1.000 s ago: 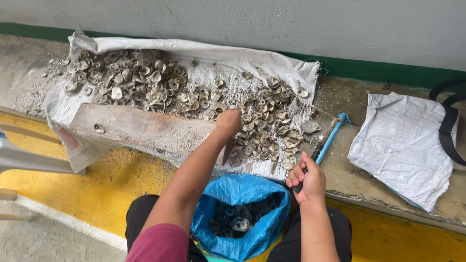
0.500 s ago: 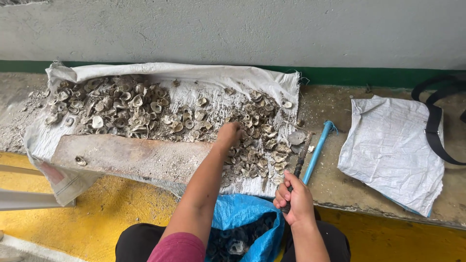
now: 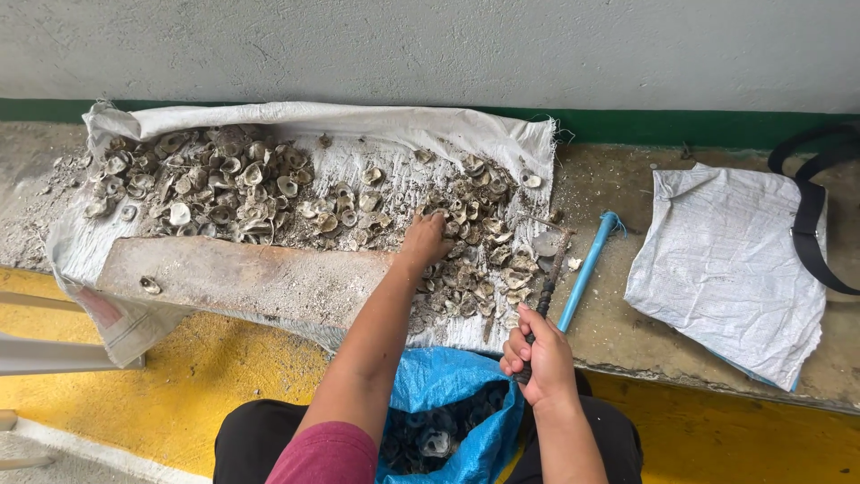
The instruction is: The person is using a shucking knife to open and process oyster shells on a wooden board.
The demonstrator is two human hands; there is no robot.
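A heap of grey oyster shells (image 3: 224,184) lies spread on a white woven sack (image 3: 358,125) along a concrete ledge. My left hand (image 3: 425,238) reaches into the shells at the right part of the heap, fingers curled down among them; whether it grips one is hidden. My right hand (image 3: 537,357) is closed around the handle of a thin dark metal tool (image 3: 548,285) that points up toward the shells. A blue bag (image 3: 452,403) with dark shells inside sits open between my knees.
A rusty flat plank (image 3: 242,278) lies along the sack's front edge. A blue pipe (image 3: 587,269) rests on the ledge beside the tool. A folded white sack (image 3: 726,260) and a black strap (image 3: 811,224) lie at the right. Yellow floor below; grey wall behind.
My left hand has stayed in the shells at the right of the heap. My right hand with the tool has dropped closer to the blue bag. The view has shifted.
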